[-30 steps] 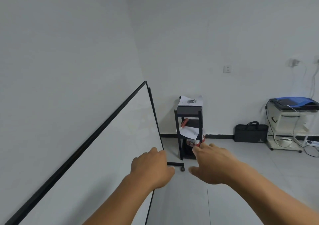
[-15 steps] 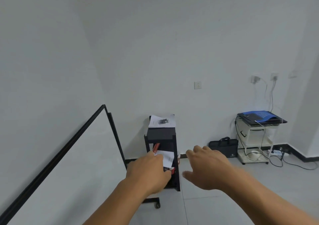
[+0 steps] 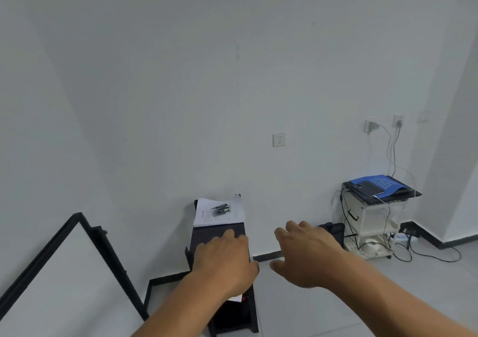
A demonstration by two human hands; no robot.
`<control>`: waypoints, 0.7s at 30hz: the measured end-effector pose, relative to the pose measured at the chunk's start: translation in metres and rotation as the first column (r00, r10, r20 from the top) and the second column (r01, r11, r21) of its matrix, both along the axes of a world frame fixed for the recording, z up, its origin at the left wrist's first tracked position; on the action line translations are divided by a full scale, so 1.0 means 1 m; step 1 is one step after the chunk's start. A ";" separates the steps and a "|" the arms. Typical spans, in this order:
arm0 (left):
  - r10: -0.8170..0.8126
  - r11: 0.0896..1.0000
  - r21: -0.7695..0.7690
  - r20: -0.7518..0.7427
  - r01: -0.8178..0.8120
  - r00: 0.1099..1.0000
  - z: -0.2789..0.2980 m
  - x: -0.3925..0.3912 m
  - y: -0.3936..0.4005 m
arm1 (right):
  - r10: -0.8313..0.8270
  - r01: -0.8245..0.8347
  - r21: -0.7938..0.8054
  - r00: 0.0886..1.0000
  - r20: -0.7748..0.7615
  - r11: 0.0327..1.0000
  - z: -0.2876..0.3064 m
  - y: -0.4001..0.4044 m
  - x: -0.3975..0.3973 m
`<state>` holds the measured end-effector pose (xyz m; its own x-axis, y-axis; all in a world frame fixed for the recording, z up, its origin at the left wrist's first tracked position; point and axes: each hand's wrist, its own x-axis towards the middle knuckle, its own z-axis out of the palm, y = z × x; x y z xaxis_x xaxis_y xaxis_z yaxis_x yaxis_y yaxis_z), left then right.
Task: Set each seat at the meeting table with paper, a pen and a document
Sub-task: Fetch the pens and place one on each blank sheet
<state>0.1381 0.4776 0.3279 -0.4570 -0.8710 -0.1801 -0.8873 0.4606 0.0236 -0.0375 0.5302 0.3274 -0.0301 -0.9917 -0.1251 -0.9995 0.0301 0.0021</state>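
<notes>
- White walls and a grey floor surround a narrow black shelf unit [image 3: 219,235] that stands against the far wall.
- On its top lie papers [image 3: 219,214], and several dark pens [image 3: 221,209] rest on them.
- Left hand [image 3: 223,264] hovers over the unit, fingers relaxed, holding nothing.
- Right hand [image 3: 306,255] is spread wide beside it, holding nothing.
- Whiteboard [image 3: 59,279] leans at the left.
</notes>
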 end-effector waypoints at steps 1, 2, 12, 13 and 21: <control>0.007 1.000 0.000 0.011 -0.007 1.000 0.001 0.000 -0.001 | -0.020 0.020 0.006 1.000 -0.002 1.000 0.002 -0.002 0.001; -0.006 1.000 -0.004 0.009 0.006 1.000 -0.008 -0.031 -0.043 | -0.023 0.023 0.001 1.000 -0.006 1.000 -0.004 -0.043 -0.028; 0.135 0.987 0.083 0.007 -0.135 0.991 -0.049 -0.141 -0.188 | 0.089 -0.090 0.048 0.996 0.029 0.995 -0.038 -0.207 -0.151; 0.159 0.983 0.096 0.008 -0.159 0.987 -0.053 -0.152 -0.203 | 0.113 -0.114 0.057 0.993 0.023 0.992 -0.040 -0.225 -0.164; 0.328 0.934 0.156 -0.008 -0.322 0.945 -0.073 -0.204 -0.306 | 0.269 -0.267 0.136 0.963 0.004 0.954 -0.050 -0.360 -0.229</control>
